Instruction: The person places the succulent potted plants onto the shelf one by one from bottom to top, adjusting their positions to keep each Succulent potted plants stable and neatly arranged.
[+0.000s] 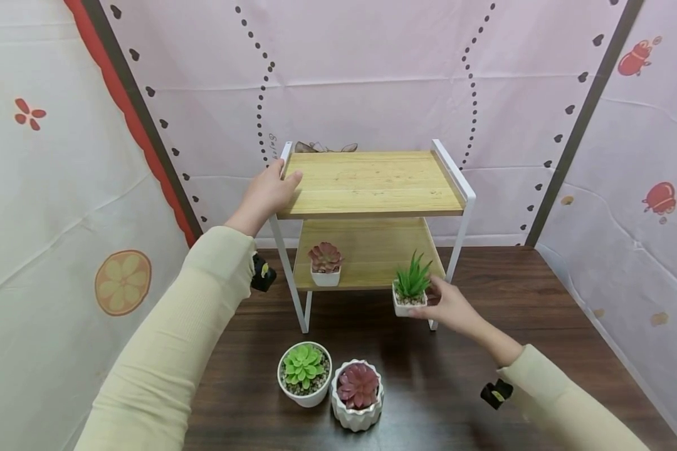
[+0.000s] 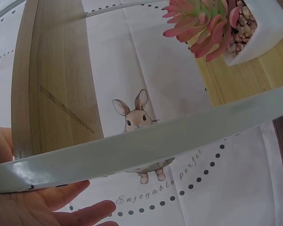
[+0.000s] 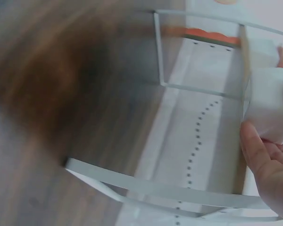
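Note:
My left hand (image 1: 269,191) rests over the white rail at the left end of a two-tier shelf (image 1: 372,181), its thumb above the wooden top board. Several of its fingers (image 2: 85,214) extend loosely outside the white frame in the left wrist view. My right hand (image 1: 448,305) pinches a small white square pot with a spiky green succulent (image 1: 412,279), at the front right edge of the lower board. In the right wrist view the white pot (image 3: 269,103) is between thumb and fingers. A reddish succulent in a square pot (image 1: 326,266) stands at the lower board's left.
On the dark wooden table (image 1: 513,294), in front of the shelf, stand a round white pot with a light-green succulent (image 1: 304,369) and a ribbed white pot with a dark-red succulent (image 1: 358,391). Printed cloth (image 1: 367,75) hangs behind and at both sides.

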Demonstrator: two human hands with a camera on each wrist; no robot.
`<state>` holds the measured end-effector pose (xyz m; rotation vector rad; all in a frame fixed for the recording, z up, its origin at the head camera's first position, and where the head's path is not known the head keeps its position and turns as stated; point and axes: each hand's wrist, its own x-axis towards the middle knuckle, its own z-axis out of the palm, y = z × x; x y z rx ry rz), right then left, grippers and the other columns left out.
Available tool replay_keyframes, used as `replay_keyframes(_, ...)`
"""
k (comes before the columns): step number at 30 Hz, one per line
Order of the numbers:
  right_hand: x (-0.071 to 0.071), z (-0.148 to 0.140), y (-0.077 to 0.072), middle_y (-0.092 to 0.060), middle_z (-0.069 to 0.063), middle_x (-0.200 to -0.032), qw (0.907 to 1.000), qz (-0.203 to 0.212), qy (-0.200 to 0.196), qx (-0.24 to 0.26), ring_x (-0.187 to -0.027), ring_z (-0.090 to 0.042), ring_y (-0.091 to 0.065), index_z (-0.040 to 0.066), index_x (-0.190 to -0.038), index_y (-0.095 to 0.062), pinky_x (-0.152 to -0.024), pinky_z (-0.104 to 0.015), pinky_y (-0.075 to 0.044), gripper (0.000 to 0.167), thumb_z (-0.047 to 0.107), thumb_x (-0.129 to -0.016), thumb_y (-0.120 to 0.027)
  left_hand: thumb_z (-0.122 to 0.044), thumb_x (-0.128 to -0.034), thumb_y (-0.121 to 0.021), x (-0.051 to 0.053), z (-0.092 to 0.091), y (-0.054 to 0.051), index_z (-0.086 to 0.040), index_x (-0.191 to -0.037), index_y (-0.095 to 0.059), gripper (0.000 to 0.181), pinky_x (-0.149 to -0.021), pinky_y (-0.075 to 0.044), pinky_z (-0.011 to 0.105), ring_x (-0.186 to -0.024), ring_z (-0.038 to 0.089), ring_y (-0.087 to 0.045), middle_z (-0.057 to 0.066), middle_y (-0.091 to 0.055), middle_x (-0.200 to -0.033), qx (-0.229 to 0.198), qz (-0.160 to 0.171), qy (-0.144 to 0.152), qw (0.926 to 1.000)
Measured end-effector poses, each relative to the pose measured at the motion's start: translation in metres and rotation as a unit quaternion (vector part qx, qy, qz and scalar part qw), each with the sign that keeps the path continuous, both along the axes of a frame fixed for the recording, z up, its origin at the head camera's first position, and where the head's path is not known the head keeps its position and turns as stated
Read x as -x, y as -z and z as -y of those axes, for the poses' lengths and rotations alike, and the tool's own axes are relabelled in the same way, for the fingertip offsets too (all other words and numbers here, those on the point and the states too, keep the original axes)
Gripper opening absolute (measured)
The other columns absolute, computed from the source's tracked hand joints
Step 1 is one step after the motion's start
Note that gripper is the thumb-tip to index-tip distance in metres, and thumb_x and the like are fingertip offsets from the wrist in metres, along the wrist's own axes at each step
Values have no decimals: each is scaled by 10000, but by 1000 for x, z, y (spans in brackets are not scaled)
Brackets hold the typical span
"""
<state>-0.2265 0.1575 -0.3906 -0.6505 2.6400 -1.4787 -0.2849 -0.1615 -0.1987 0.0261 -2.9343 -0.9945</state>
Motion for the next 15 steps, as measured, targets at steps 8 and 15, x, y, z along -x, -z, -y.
replay_keyframes(8,18,12,-20,-593,-217,-1118,9993,-71,330,143,-1031,-333,-581,-13,-1299,-425,-845,-421,-493,628,196,-786,-721,-388,-976,-339,0,0,-1,-88,-1472,-126,618,-1019,-318,496,-1287,369,-328,200,-283,-1457,-36,23,12,10000)
replay_keyframes(15,26,20,-24,-521,-235,-1257,9985,99,508,193,-1146,-372,-505,-2,-1355,-372,-905,-479,-446,660,184,-810,-693,-393,-974,-340,0,0,0,-87,-1468,-143,613,-1012,-325,497,-1274,365,-345,201,-300,-1447,-20,23,20,10000)
